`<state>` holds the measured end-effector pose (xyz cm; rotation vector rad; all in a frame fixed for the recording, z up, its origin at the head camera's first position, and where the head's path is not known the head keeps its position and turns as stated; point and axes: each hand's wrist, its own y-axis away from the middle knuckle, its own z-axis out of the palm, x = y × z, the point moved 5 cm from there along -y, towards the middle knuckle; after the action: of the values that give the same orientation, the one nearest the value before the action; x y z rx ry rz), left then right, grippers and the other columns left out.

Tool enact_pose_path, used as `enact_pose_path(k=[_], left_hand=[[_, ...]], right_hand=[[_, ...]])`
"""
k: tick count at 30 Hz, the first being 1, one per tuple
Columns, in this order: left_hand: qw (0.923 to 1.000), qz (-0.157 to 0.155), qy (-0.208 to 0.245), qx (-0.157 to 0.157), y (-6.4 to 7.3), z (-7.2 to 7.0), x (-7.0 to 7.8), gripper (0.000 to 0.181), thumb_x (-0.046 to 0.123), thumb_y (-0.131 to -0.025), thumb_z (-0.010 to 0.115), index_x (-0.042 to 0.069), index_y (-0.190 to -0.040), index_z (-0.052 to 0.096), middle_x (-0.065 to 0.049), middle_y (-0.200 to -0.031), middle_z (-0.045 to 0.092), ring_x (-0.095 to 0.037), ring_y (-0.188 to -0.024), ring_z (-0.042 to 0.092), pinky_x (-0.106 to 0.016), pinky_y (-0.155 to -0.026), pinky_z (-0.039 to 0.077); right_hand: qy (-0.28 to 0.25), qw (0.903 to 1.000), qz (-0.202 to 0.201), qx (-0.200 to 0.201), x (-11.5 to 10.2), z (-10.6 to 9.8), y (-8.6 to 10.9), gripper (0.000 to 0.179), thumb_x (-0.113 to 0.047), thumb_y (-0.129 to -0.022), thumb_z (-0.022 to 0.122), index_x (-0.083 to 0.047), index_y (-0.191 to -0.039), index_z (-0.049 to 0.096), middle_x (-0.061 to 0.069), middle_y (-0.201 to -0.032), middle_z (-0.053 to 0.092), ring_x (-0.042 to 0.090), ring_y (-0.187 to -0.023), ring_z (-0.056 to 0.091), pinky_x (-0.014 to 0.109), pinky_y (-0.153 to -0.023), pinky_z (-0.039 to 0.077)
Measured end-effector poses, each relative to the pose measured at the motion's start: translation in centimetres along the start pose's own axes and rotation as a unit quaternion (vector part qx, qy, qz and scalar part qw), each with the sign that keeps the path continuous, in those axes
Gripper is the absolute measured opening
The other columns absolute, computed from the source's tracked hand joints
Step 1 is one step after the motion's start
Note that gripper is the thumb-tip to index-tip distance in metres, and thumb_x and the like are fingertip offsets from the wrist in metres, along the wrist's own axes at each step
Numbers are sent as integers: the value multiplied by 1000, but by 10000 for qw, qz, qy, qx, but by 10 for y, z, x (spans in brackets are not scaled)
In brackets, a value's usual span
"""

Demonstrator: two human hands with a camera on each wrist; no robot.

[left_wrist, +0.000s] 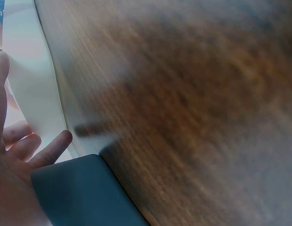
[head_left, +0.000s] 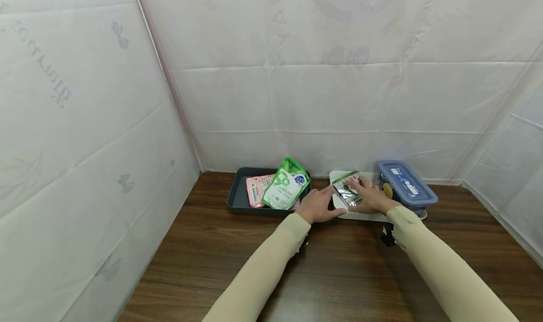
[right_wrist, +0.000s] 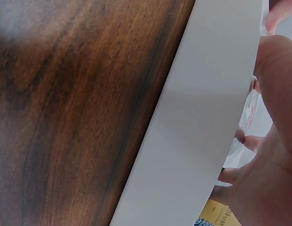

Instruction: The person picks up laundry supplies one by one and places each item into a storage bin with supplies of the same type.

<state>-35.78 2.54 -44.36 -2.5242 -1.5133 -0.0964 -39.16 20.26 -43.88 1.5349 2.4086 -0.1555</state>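
A silver packet with a green strip (head_left: 350,192) lies in the white tray (head_left: 360,216). My right hand (head_left: 370,198) is over the packet, its fingers spread and touching it; the right wrist view shows the hand behind the tray's pale side wall (right_wrist: 198,99). My left hand (head_left: 316,206) is between the two trays, thumb reaching toward the white tray's front left corner, other fingers extended near its left end. Nothing shows in its grasp. Beside its wrist stands the dark grey tray (head_left: 238,204), whose corner also appears in the left wrist view.
In the dark tray lie a green and white pouch (head_left: 285,190) and a pink packet (head_left: 256,190). A clear container with a blue lid (head_left: 405,183) sits at the white tray's right end, beside a yellow item (head_left: 388,190). White sheeting (head_left: 339,100) stands behind the wooden table (head_left: 339,270).
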Motion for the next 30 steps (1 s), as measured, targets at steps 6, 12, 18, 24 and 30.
enact_pose_path(k=[6, 12, 18, 24, 30], left_hand=[[10000, -38, 33, -13, 0, -1, 1, 82, 72, -95, 52, 18, -156, 43, -1, -144, 60, -23, -122, 62, -34, -106, 47], [10000, 16, 74, 20, 1, -2, 1, 83, 71, -96, 52, 17, -158, 40, -3, -146, 58, -25, -124, 62, -36, -107, 47], [9998, -59, 178, -102, -1, 2, -2, 87, 71, -96, 52, 16, -162, 34, -4, -153, 52, -28, -133, 56, -37, -112, 43], [9997, -27, 246, -74, -2, 3, -2, 88, 72, -96, 53, 18, -163, 32, -2, -157, 49, -29, -134, 55, -38, -113, 42], [9998, 119, 179, 11, -1, 2, -2, 86, 70, -97, 52, 19, -163, 32, 0, -160, 45, -27, -131, 58, -37, -113, 42]], right_hand=[[4, 10000, -66, 13, -1, -3, 2, 83, -38, -90, 80, -16, -157, 35, 38, -160, 11, 77, -131, 21, 84, -99, 28], [21, 9995, -89, 310, -6, -8, 4, 71, -38, -96, 71, -13, -156, 41, 37, -161, 14, 72, -136, 21, 83, -101, 28], [170, 9968, -170, 766, -14, -13, 10, 76, -53, -99, 61, -11, -158, 39, 34, -164, 16, 64, -144, 18, 82, -104, 26], [498, 9920, -337, 1110, -26, -16, 21, 81, -62, -99, 55, -14, -162, 35, 32, -165, 16, 63, -146, 13, 78, -112, 18], [620, 9839, -605, 1561, -33, -14, 38, 79, -59, -99, 57, -15, -161, 35, 30, -166, 19, 64, -146, 15, 76, -113, 18]])
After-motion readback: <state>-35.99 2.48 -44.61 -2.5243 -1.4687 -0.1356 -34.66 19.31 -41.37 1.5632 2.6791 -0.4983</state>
